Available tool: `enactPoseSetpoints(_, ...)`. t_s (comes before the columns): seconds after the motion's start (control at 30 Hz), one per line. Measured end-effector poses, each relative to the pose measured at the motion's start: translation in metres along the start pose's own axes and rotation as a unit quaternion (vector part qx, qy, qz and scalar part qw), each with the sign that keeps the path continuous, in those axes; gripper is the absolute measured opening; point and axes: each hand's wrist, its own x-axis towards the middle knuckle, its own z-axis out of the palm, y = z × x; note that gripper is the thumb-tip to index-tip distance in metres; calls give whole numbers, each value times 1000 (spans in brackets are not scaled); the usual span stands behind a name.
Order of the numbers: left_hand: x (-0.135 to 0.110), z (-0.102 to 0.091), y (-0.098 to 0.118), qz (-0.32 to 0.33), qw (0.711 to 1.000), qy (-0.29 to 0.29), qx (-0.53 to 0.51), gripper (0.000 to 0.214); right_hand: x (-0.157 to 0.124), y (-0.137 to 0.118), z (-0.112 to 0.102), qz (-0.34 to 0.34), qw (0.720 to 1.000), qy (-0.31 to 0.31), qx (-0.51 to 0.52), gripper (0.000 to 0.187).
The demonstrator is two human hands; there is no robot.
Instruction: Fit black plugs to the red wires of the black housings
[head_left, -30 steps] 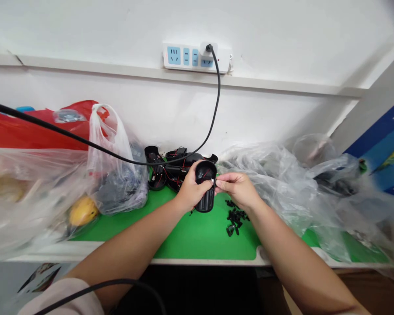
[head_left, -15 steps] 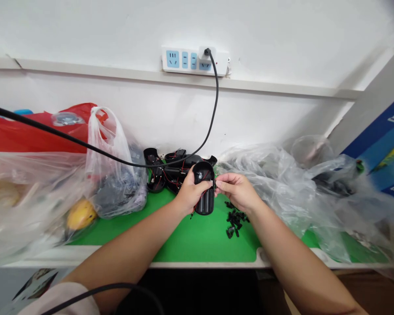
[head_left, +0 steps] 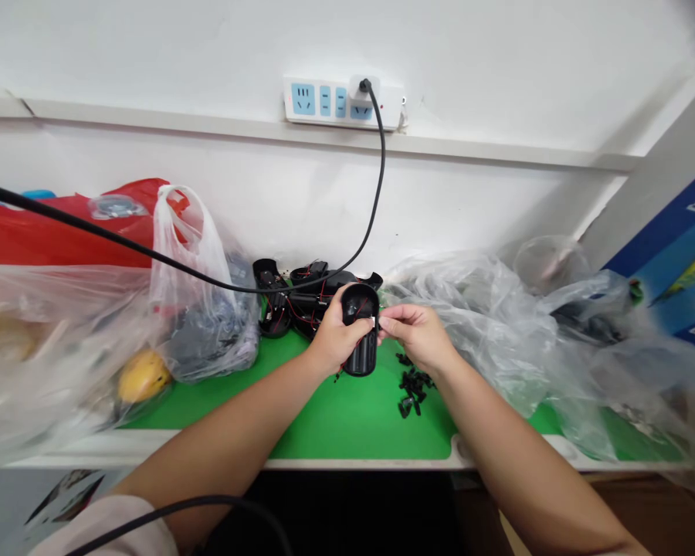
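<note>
My left hand [head_left: 334, 333] is closed around a black plastic housing [head_left: 360, 359], an elongated shell with a rounded hollow end and a thin red wire inside. Its thumb presses near a small white piece at the housing's right edge. At that same edge, my right hand [head_left: 412, 332] has thumb and forefinger pinched together; whatever they hold is too small to make out. Below the right hand, a loose pile of small black plastic parts [head_left: 415, 386] lies on the green mat [head_left: 359, 432]. More black housings [head_left: 275, 301] with red wires lie behind the left hand.
A tied white plastic bag [head_left: 208, 324] and a yellow round object [head_left: 144, 376] sit to the left. Crumpled clear plastic [head_left: 486, 324] covers the right side. A black cable [head_left: 376, 208] hangs from the wall power strip [head_left: 341, 104] across the view.
Almost nothing differs. The view has shifted slightly, and both hands stay at the housing's right edge in nearly the same pose.
</note>
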Motion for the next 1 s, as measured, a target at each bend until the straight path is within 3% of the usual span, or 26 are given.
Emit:
enactPoseSetpoints(0.33,1,-2,-3,30,999,-4,35,63,1,6,3,6,1000,14,4,26)
enactPoseSetpoints(0.47,5,-6,-6,47,995,37,74,63,0,7,7,17,999,27,6,31)
enactPoseSetpoints(0.57,8,-9,-6,80,989,69,100,60,-3,6,12,-14,994,24,-104,30)
enactPoseSetpoints(0.7,11,-13,-3,116,982,80,121,57,-9,5,21,-128,947,9,-294,38)
enactPoseSetpoints(0.8,12,-14,-2,139,977,78,143,55,-11,7,25,-177,923,-11,-342,27)
enactPoseSetpoints(1.0,8,-12,0,179,967,53,172,53,-13,12,28,-189,905,-21,-381,23)
